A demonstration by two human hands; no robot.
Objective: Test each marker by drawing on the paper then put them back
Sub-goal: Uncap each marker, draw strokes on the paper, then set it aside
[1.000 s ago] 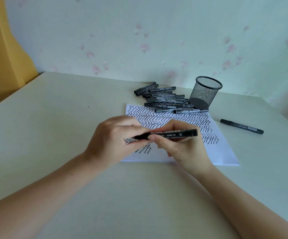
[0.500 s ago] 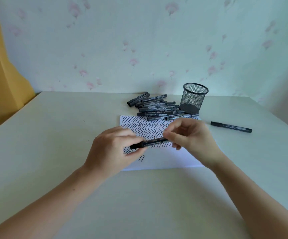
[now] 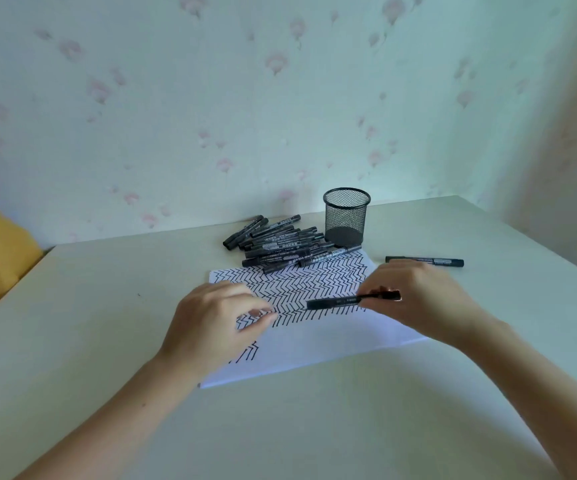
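Whether pinching a cap or nothing, cannot tell for left hand (image 3: 218, 323), fingers curled over the paper (image 3: 332, 344). Just beyond, could smear the sheet through a slack grip on the marker (image 3: 342, 301), pinched crosswise in right hand (image 3: 418, 299) above it; tip hidden. Farther back, might scatter the pile (image 3: 276, 247) beside the cup (image 3: 346, 216) on reaching.

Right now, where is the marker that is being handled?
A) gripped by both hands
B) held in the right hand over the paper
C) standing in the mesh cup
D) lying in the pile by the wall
B: the right hand alone holds the marker above the patterned paper, while the left hand is apart from it, fingers loosely curled with nothing in them.
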